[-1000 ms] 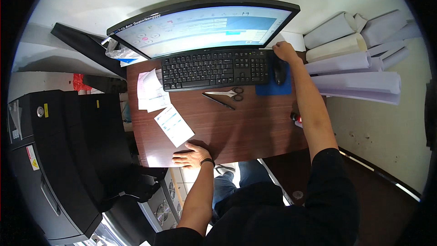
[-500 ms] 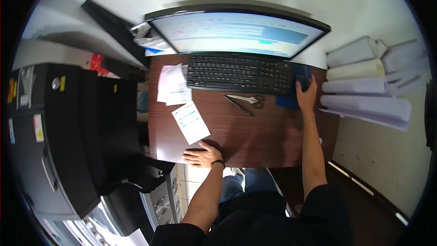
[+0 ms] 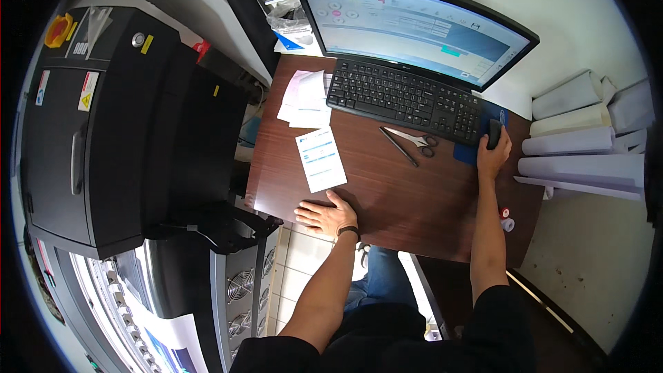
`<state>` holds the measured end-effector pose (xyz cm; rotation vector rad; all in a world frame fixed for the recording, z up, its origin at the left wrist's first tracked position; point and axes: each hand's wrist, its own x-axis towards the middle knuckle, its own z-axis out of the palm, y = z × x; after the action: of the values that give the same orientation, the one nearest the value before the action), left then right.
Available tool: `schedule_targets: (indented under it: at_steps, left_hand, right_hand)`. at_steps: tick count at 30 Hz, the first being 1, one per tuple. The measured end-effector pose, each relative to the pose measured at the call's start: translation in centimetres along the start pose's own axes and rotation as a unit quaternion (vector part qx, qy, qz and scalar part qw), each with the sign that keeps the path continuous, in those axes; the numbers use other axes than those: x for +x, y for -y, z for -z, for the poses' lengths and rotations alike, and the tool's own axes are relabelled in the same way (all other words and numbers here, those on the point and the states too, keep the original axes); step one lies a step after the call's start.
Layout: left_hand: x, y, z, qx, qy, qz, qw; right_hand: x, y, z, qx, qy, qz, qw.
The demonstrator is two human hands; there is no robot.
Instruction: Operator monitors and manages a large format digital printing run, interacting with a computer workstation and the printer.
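Left hand (image 3: 324, 217): open, palm down, fingers spread, flat on the near edge of the brown desk (image 3: 414, 200). Right hand (image 3: 494, 157): curled round the near end of the black mouse (image 3: 494, 132), gripping it. Mouse sits on the blue pad (image 3: 465, 154), right of the keyboard (image 3: 404, 97); long axis runs near to far, front pointing away from the person. One second earlier the right hand lay past the mouse, by the monitor's (image 3: 414, 31) lower right corner; left hand at the same edge. Counts: one mouse, one scissors (image 3: 423, 142), one pen (image 3: 399, 147), one keyboard, one monitor; at least five paper rolls (image 3: 568, 141), far right.
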<state>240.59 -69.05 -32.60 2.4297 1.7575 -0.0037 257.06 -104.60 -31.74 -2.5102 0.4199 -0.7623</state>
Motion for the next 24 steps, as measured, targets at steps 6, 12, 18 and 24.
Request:
schedule_targets:
  at_steps: [6,12,18,24]
  left_hand:
    - [-0.12,-0.07,0.64,-0.005,-0.002,0.009,1.0]
    - [-0.12,-0.06,0.53,0.005,-0.003,0.008,1.0]
    - [0.0,0.06,0.27,0.015,0.001,0.011,1.0]
    - [-0.05,-0.06,0.38,0.017,0.001,0.011,1.0]
  right_hand:
    - [-0.28,0.55,-0.31,-0.099,-0.001,0.01,0.995]
    - [-0.37,-0.11,-0.4,-0.068,0.015,0.037,0.997]
    - [-0.44,-0.26,-0.42,-0.09,0.011,0.043,0.995]
    - [-0.47,-0.23,-0.44,-0.096,0.008,0.05,0.994]
